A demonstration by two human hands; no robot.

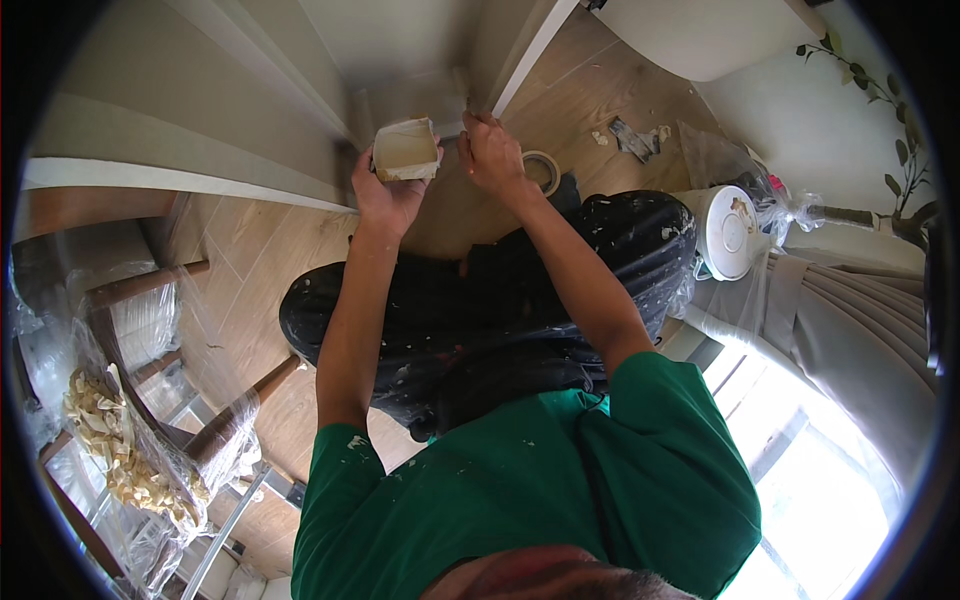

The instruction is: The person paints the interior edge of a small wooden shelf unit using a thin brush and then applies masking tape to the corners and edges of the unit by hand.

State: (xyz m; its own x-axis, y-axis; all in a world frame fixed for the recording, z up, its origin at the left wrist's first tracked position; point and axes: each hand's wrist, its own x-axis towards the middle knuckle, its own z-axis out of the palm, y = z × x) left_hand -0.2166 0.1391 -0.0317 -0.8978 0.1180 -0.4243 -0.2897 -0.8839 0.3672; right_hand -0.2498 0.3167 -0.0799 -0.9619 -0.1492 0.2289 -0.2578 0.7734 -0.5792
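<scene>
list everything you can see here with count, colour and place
floor: 1, brown wood-look, throughout
panels: several, pale, upper left and top
square container: 1, off-white, top centre, held
tape roll: 1, beige, right of container
scraps: several, grey and pale, upper right
bucket: 1, white, right
plant: 1, green leaves, right edge
curtain: 1, grey-beige, right
window: 1, bright white, lower right
crumpled strips: uncountable pile, cream, lower left
wooden furniture: count unclear, brown, left, partly plastic-wrapped
shirt: 1, green, bottom
trousers: 1, black, paint-spotted, centre
hands: 2, bare, left holding container, right beside it
</scene>
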